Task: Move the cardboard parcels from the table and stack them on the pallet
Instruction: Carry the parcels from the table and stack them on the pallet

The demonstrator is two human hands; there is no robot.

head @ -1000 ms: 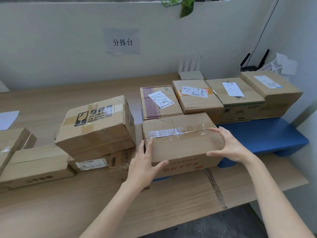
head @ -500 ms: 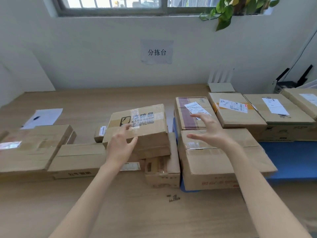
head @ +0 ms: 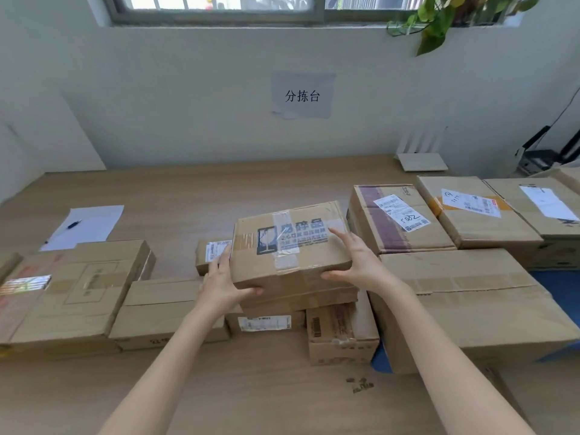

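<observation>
- The fragile-marked parcel (head: pixel 292 246) sits at frame centre. It is a rectangular box of brown corrugated cardboard with a black glass symbol printed on top, glossy clear tape across the lid and creased edges.
- It lies on top of a flatter carton (head: pixel 298 304) on the bench (head: pixel 188 196), which has a smooth, pale wood-grain surface.
- The left hand (head: pixel 219 287) meets the parcel's left end. Its fingers run along the side wall and its thumb lies across the near face, so the grip is clamped on the parcel.
- The right hand (head: pixel 354 262) takes the near right corner, fingers spread over the lid and thumb on the near face. This grip is also clamped on the parcel.
- A small carton (head: pixel 342 334) with wrinkled tape stands just right of the flatter carton, below centre.
- At right, a large parcel (head: pixel 464 302) with matte paper tape rests on the blue pallet (head: pixel 561 287). Behind it stand a maroon-taped parcel (head: pixel 395 221) and an orange-taped parcel (head: pixel 470 215), both bearing white labels.
- At left lies a wide flat parcel (head: pixel 72 290). Behind it is a white paper sheet (head: pixel 88 226) with a pen on it.
- A paper sign (head: pixel 303 95) hangs on the plain wall, upper centre.
</observation>
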